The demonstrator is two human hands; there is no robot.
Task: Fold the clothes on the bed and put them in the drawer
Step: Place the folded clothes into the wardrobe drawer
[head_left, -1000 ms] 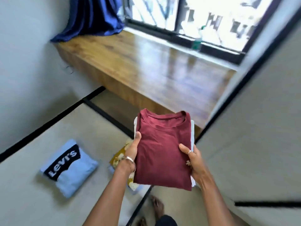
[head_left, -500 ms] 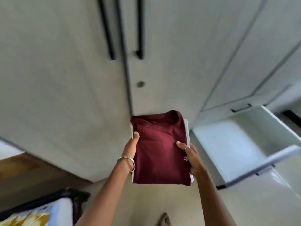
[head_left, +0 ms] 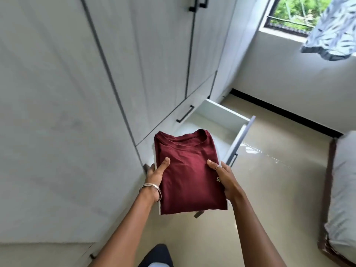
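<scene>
Ahead of you the drawer [head_left: 221, 116] stands pulled out, its top open from above. Its white walls and front panel [head_left: 240, 139] bound the opening; the wardrobe [head_left: 134, 74] closes off the left. Bare floor [head_left: 279, 180] lies right, up to the bed [head_left: 342, 189].

Bedroom in a home. Fittings: tall pale wardrobe [head_left: 134, 64] with black handles [head_left: 198, 4] filling one wall, a white drawer [head_left: 221, 120] pulled open at its base, glossy cream tiled floor [head_left: 269, 180] with dark skirting. Also a bed [head_left: 341, 189] with grey bedding at the right edge, a leaf-print curtain [head_left: 333, 29] beside a window [head_left: 285, 14] showing greenery.
</scene>
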